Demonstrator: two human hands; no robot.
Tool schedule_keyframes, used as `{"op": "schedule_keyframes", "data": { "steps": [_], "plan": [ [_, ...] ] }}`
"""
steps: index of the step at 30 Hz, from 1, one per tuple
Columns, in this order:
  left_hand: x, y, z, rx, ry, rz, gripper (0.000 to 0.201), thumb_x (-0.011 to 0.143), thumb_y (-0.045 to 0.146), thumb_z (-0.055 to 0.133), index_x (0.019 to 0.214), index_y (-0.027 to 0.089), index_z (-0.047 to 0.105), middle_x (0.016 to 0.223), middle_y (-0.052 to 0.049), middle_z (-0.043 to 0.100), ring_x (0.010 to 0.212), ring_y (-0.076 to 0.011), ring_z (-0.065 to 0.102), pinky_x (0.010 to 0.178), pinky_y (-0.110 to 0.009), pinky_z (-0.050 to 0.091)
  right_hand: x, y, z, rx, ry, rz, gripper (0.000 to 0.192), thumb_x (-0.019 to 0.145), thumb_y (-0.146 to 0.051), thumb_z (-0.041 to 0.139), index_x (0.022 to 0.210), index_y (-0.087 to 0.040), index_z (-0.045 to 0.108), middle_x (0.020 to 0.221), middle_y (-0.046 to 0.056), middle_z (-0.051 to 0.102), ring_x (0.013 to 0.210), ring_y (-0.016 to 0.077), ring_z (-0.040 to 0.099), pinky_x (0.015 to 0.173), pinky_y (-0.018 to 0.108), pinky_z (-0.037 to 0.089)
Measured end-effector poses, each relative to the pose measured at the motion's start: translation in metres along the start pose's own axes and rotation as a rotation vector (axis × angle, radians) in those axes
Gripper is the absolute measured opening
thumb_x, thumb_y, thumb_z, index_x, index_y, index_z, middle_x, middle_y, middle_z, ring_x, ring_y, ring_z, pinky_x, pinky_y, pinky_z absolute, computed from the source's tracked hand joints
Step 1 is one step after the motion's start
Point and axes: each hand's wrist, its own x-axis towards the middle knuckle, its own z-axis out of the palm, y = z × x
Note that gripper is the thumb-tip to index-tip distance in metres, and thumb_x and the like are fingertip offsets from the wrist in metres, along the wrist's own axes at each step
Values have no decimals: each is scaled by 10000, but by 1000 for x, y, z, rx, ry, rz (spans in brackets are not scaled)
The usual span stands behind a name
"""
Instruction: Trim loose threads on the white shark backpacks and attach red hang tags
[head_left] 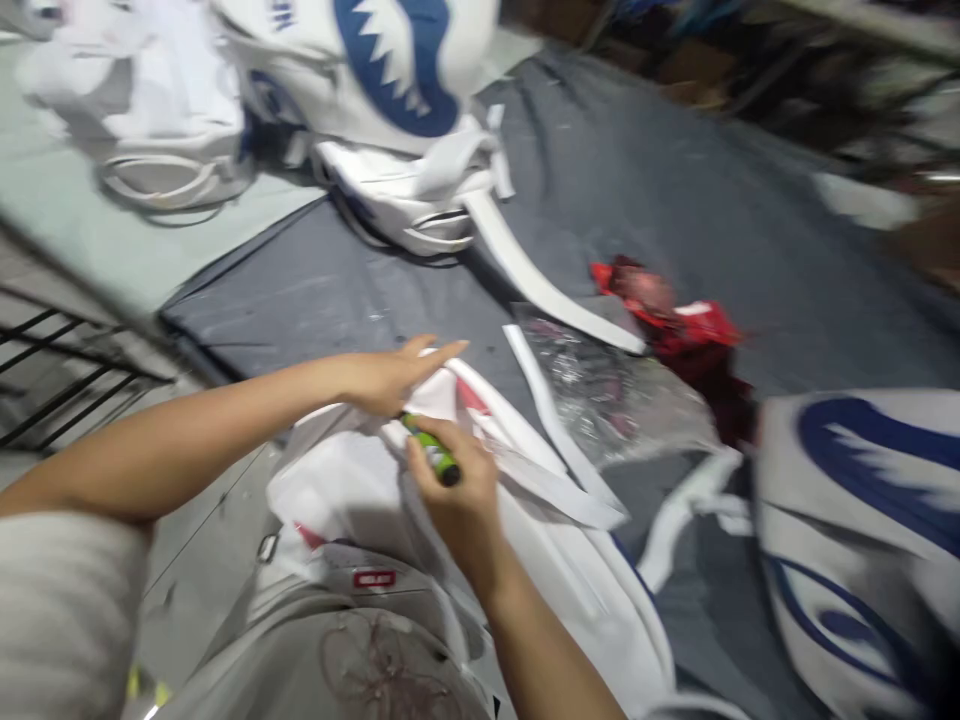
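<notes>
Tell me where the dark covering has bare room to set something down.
Widest: the dark covering right of the red bundle, behind the bag at right. Smaller: between the left arm and the upper bag. Crowded: around the left hand and right hand at the white bag, and beside it, where loose straps and clear plastic lie.

Head camera up top, facing forward and steeply down!
We're peering from the wearer's own head, close above the left hand (386,382) and right hand (472,500), both near mid-frame, a shirt sleeve (71,610) crowding the lower left corner. Past the hands, the view sweeps aslant over the dark grey table cover (615,170), running out to a smeared upper right, where that looks like shelving (877,25), though blur makes it uncertain.
</notes>
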Motion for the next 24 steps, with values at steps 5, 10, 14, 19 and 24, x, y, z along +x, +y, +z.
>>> {"op": "schedule_keyframes", "data": {
  "steps": [5, 10, 14, 19, 24],
  "plan": [
    [2, -22, 14, 69, 200, 76, 972, 803, 178, 479, 1584, 358, -70, 1689, -68, 64, 1546, -279, 180, 1204, -424, 335, -2, -20, -28, 154, -113, 105, 110, 805, -257, 692, 898, -241, 749, 752, -33, 719, 687, 141, 643, 676, 237, 492],
    [11, -35, 21, -25, 327, 77, 784, 868, 345, 428, 1452, 682, 28, 1643, 217, 172, 1512, -237, 279, 1233, -462, 285, -27, 2, -133, 161, 163, 36, 236, 966, -309, 473, 928, -206, 682, 1097, 50, 743, 1011, 175, 688, 864, 302, 540],
    [8, -29, 29, -107, 396, 58, 743, 809, 434, 473, 1344, 803, 113, 1531, 429, 191, 1486, -256, 329, 1224, -438, 292, -27, 101, -214, -736, 279, 389, 392, 919, -91, 376, 1179, -150, 664, 1176, 133, 690, 1098, 208, 640, 937, 330, 487],
    [11, -24, 28, -128, 415, -13, 736, 758, 465, 490, 1298, 834, 153, 1442, 500, 242, 1479, -250, 336, 1221, -437, 285, 16, 199, -235, -856, 0, 321, 452, 765, -48, 586, 1195, -115, 705, 1113, 179, 671, 1001, 261, 625, 880, 341, 454],
    [7, -17, 27, -75, 421, -70, 750, 728, 524, 490, 1310, 825, 125, 1441, 493, 233, 1484, -242, 336, 1195, -397, 324, 47, 207, -204, -931, -125, 180, 415, 853, -110, 586, 1262, -110, 660, 1223, 177, 638, 1202, 284, 521, 1050, 398, 365]
  ]
}}
